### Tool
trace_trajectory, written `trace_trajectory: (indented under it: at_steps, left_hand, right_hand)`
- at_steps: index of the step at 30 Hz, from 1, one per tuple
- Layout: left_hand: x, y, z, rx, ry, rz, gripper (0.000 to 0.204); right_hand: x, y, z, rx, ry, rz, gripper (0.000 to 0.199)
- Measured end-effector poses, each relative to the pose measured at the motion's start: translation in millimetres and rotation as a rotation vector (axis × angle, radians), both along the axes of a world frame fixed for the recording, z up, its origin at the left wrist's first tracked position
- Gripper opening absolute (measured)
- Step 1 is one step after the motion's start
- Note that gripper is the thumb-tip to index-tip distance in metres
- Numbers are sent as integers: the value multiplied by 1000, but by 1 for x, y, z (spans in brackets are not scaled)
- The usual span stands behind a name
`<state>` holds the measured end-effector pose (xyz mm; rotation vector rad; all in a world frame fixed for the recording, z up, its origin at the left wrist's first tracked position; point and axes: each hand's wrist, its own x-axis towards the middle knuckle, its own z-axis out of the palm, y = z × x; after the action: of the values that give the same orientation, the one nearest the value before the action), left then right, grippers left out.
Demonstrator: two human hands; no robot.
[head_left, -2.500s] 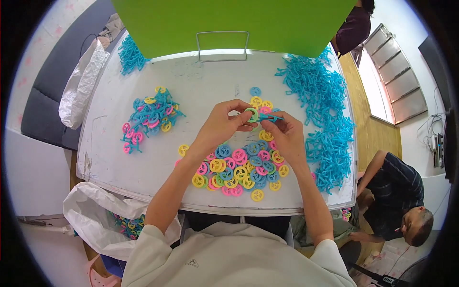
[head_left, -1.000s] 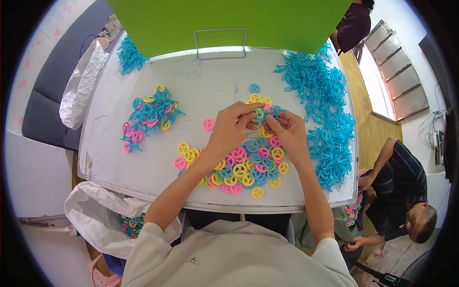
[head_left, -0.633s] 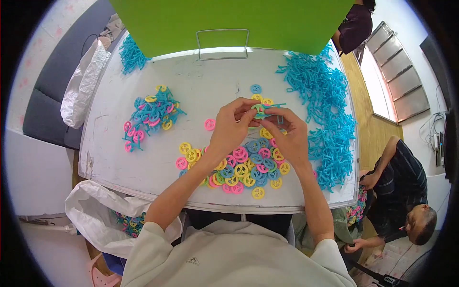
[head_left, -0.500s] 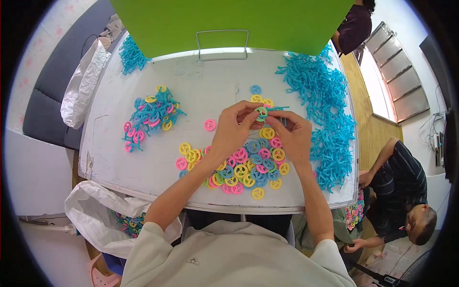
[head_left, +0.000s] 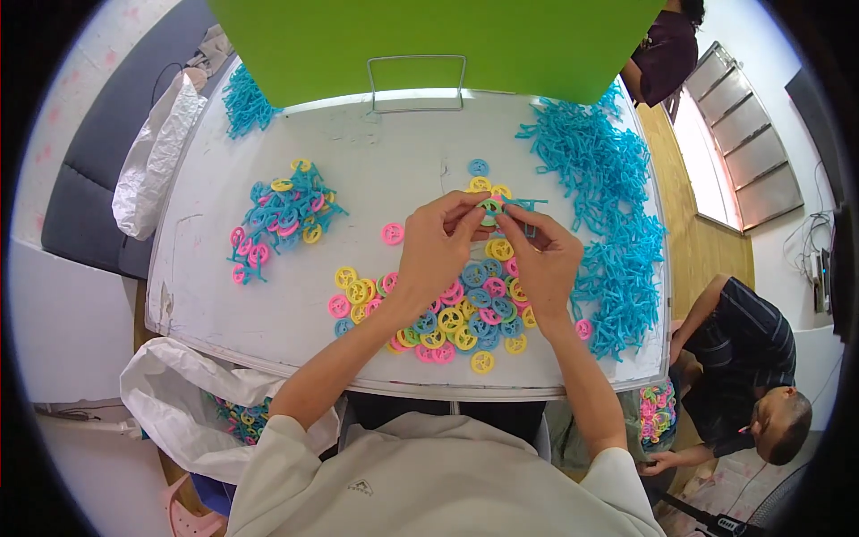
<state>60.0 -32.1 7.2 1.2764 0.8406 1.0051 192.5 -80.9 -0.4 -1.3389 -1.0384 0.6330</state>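
Observation:
Over the middle of the table, my left hand pinches a small green spoked plastic wheel between thumb and fingers. My right hand is closed at the wheel's right side. A blue forked plastic stem shows by its fingertips; where it meets the wheel is hidden. Loose yellow, pink, blue and green wheels lie heaped below my hands, and several more sit just beyond them. At the left is a pile of blue stems with wheels on them.
Blue stems cover the table's right side, with a smaller heap at far left. A green board stands across the back. An open white sack is at the near left. Right of the table, a person handles a sack of colourful pieces.
My right hand has shifted slightly, and a pink wheel beside its wrist shows more fully. The green wheel has tilted a little. The person at the right has moved slightly.

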Motion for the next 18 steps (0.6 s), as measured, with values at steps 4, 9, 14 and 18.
trace_trajectory:
  at_steps: [4,9,14,18]
  left_hand:
    - [-5,6,-2,-52,-70,-62,23]
    - [-15,14,9,-102,-108,-65,23]
    - [-28,28,7,-90,-134,101,25]
    - [-29,34,10,-103,-129,113,25]
  right_hand:
    - [11,3,-11,57,34,171,18]
    - [12,3,3,105,-110,211,18]
    - [10,-50,79,198,-39,290,16]
    - [-14,-97,145,120,302,567,28]
